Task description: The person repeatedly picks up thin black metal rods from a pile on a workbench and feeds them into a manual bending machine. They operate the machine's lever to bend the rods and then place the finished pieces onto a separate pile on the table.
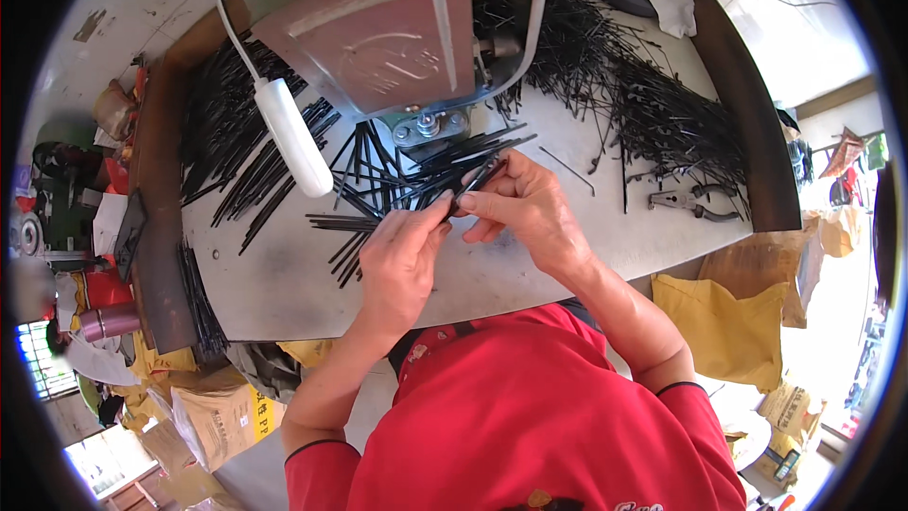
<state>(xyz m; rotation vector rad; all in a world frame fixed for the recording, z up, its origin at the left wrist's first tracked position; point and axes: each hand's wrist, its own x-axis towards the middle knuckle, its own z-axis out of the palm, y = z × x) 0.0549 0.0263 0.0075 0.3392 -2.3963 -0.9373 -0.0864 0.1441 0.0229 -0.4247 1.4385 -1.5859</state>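
My left hand [401, 251] and my right hand [532, 213] meet over the front middle of the pale worktable, close below the machine. Thumb and fingers of each hand are pinched together around a thin black rod [485, 173]; its far end slants up and right past my right fingers. The part between my fingertips is mostly hidden. Just beyond my hands lie loose black rods [364, 166], crossing one another under the machine's metal working end [428, 126]. Several more rods stick out to the left of my left hand.
The machine's reddish-brown cover [378, 47] overhangs the far side. A white lamp [293, 137] hangs left. Black rods [222, 123] are heaped at the left, thin dark hooked wires [662, 118] at the right. Pliers [695, 201] lie near the right edge. Raised brown boards [156, 218] border the table.
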